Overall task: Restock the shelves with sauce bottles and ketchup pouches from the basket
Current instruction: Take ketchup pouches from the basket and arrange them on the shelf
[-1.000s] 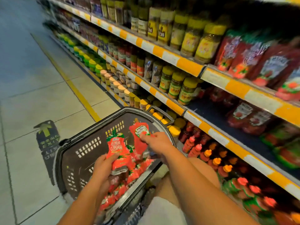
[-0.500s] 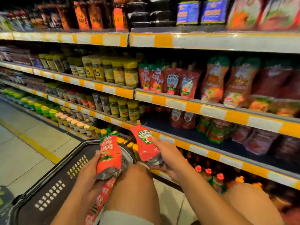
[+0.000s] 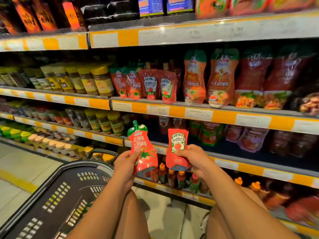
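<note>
Ketchup pouches (image 3: 144, 149) upright, one per grip.

In my left hand (image 3: 124, 165) is a red plastic ketchup pouch with a green spout top (image 3: 143, 147); my right hand (image 3: 194, 161) holds a red Heinz pouch with a white-and-green label (image 3: 177, 149). Yellow-and-white striped shelf edging (image 3: 177, 112); black slotted plastic basket (image 3: 57, 195).

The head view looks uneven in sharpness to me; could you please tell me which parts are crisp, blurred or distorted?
In the head view, the red Heinz ketchup pouch in the right hand and the red green-capped ketchup pouch in the left hand read sharply; the yellow-and-white shelf edge strips bow from wide-angle distortion; the far-right pouches and lower-right corner smear; the top shelf is dim.
</note>
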`<state>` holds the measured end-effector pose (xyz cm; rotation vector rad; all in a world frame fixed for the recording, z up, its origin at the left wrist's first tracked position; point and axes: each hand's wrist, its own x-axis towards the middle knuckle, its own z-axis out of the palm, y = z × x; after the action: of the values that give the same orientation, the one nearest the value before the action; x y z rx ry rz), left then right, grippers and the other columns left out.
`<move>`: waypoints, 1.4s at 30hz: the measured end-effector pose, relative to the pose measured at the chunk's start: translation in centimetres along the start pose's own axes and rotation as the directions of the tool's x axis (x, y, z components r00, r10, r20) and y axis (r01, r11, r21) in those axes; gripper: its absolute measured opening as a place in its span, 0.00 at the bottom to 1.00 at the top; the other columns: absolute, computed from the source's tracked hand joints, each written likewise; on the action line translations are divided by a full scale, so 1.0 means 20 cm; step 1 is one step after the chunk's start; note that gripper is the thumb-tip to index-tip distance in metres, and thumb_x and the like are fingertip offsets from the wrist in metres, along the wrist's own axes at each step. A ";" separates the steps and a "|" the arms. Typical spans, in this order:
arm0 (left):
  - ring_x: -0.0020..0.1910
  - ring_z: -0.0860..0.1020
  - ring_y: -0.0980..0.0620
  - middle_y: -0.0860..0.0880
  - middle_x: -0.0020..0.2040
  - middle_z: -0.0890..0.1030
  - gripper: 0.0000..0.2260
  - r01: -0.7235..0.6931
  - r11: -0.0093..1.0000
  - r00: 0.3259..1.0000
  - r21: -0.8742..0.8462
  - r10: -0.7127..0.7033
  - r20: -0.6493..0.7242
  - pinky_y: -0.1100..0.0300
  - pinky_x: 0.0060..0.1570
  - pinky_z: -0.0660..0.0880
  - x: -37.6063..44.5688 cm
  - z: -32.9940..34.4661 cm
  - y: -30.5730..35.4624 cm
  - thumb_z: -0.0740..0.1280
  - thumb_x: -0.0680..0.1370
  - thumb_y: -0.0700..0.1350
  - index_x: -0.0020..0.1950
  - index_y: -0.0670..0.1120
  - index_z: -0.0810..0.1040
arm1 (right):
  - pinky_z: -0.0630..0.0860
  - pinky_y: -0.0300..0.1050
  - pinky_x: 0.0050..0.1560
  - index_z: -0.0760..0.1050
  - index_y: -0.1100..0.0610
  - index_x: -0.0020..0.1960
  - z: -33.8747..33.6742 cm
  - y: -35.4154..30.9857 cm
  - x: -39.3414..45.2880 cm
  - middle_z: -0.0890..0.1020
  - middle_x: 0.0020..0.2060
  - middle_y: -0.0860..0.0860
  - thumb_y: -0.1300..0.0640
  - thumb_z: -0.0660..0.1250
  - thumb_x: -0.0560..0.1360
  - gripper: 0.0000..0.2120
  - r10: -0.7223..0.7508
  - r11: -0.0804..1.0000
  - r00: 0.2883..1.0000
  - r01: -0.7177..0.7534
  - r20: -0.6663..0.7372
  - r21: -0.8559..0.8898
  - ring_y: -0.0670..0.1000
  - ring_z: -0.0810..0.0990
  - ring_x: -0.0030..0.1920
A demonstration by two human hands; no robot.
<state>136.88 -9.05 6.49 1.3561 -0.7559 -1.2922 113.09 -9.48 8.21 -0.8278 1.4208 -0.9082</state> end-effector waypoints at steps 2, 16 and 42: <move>0.41 0.85 0.43 0.37 0.50 0.86 0.05 0.019 0.999 1.000 0.036 -0.019 -0.004 0.52 0.39 0.79 0.07 0.05 -0.02 0.71 0.81 0.43 0.52 0.42 0.80 | 0.84 0.63 0.50 0.76 0.57 0.59 -0.04 -0.02 0.05 0.87 0.49 0.56 0.57 0.80 0.70 0.21 -0.020 0.999 0.999 0.018 -0.048 -0.028 0.58 0.88 0.47; 0.39 0.86 0.49 0.43 0.48 0.87 0.04 -0.069 0.997 0.994 0.034 0.071 -0.079 0.55 0.37 0.81 0.50 0.20 -0.04 0.72 0.80 0.40 0.54 0.43 0.83 | 0.83 0.57 0.54 0.71 0.52 0.54 -0.15 -0.11 0.40 0.80 0.42 0.49 0.62 0.79 0.72 0.20 -0.108 0.994 0.975 0.110 -0.195 -0.001 0.53 0.82 0.43; 0.52 0.86 0.42 0.44 0.50 0.87 0.08 -0.184 0.983 0.976 0.016 0.184 -0.119 0.42 0.55 0.83 0.89 0.27 -0.02 0.73 0.77 0.38 0.54 0.47 0.81 | 0.70 0.39 0.52 0.74 0.54 0.69 0.05 -0.09 0.66 0.80 0.59 0.49 0.61 0.74 0.77 0.22 -0.384 0.871 0.883 0.249 -0.272 -0.423 0.47 0.74 0.53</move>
<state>135.43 -26.96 1.90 1.3218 -0.7825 -1.0549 113.28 -22.13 4.02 -1.2716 1.8396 -1.0904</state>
